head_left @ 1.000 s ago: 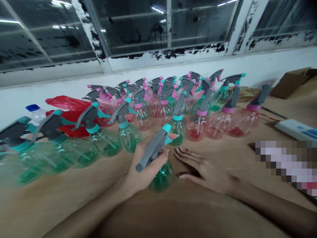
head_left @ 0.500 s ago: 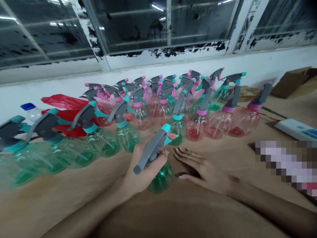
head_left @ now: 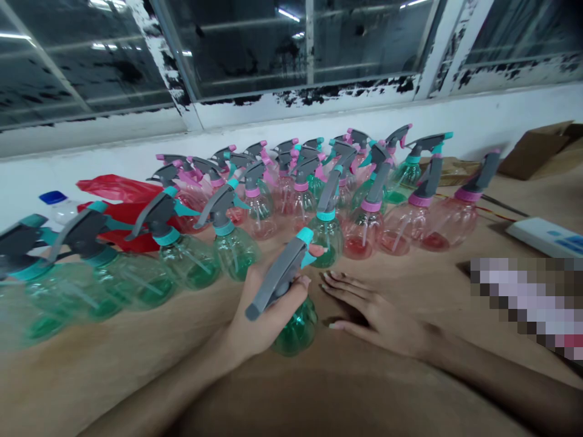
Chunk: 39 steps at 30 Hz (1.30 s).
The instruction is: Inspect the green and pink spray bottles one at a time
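Observation:
My left hand (head_left: 266,318) is wrapped round the neck of a green spray bottle (head_left: 296,331), which has a grey head and a turquoise nozzle pointing away from me. The bottle stands on the brown tabletop (head_left: 364,394). My right hand (head_left: 373,306) rests on the table just right of that bottle, fingers stretched out and holding nothing. Right behind the held bottle is another green spray bottle (head_left: 327,240). A pink spray bottle (head_left: 363,233) stands beside it.
Several more green bottles (head_left: 189,261) line the left, and pink bottles (head_left: 449,224) the right. Behind are a red plastic bag (head_left: 122,188), a blue-capped bottle (head_left: 59,206) and the wall (head_left: 113,161). A white box (head_left: 546,237) and a cardboard box (head_left: 537,152) lie right.

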### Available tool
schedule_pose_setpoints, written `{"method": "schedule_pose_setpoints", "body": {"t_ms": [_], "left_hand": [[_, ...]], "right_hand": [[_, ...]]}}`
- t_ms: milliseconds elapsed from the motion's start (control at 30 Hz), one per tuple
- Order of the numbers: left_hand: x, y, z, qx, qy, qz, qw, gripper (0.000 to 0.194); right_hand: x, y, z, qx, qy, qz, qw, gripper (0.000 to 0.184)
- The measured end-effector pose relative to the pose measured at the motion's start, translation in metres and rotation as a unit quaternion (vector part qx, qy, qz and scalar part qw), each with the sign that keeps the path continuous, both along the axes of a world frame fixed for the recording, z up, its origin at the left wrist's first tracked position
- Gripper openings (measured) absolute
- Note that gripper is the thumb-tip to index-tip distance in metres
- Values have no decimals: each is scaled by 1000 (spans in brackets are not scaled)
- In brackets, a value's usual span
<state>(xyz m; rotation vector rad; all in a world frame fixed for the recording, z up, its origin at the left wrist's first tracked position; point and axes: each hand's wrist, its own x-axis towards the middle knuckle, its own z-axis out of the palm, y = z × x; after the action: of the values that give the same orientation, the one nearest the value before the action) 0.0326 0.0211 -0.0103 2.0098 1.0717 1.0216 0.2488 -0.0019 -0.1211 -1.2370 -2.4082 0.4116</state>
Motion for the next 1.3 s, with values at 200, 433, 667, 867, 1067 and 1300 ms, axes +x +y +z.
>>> {"method": "schedule_pose_setpoints", "body": {"t_ms": [200, 433, 667, 867, 1067, 1300], "left_hand": [[0, 0, -2, -9, -9, -8, 1000, 24], [0, 1, -2, 16, 5, -9, 1000, 23], [-1, 1, 0, 40, 14, -6, 999, 17], [-1, 1, -1, 35, 14, 7, 999, 15], [0, 0, -1, 26, 12, 3, 1000, 11], [-6, 0, 4, -13, 21, -47, 999, 20]], "right_hand": [[0, 1, 0, 4, -1, 0, 1000, 63], [0, 0, -1, 8, 15, -2, 1000, 63], [0, 0, -1, 8, 23, 0, 1000, 63], [0, -1, 0, 11, 20, 1, 1000, 63], [1, 0, -3, 9, 13, 2, 1000, 63], [1, 0, -3, 6, 25, 3, 1000, 64]]}}
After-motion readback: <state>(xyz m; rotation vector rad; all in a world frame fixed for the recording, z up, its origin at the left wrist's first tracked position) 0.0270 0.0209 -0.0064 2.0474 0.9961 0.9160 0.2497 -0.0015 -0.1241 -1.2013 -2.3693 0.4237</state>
